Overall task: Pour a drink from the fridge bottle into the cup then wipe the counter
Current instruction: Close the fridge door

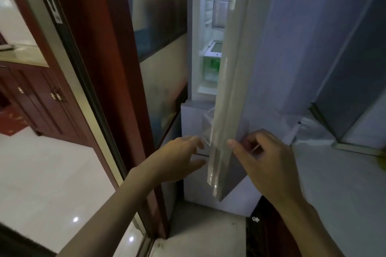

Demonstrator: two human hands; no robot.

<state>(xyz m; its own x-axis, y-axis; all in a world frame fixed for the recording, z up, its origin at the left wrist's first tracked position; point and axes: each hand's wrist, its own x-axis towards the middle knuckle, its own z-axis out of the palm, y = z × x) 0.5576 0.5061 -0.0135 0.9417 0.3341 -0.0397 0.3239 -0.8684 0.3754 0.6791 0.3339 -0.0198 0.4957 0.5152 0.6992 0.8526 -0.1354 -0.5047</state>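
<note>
— Pale floor tiles (41, 173) run on the left, past a dark red wooden door frame (100, 48); what stands straight ahead?

— A grey fridge, its door (229, 89) swung a little way open, edge-on to the camera, with clear plastic film along that edge. Through the gap the lit interior (211, 16) shows white shelves.

— Where is the bottle?

— Low in the gap, on a shelf, something green (213, 64) sits under a white box (215, 49). It may be the bottle, but it is too blurred to say for sure.

— And the hands?

— The right hand (265, 158) grips the lower edge of the door, thumb on the near face and fingers curled round behind. The left hand (179, 156) is loose and spread, fingertips just beside the film at the door's edge; I cannot tell whether they touch it. It holds nothing.

— Anything to the right?

— A pale counter (334, 183) reaches towards the fridge.
</note>
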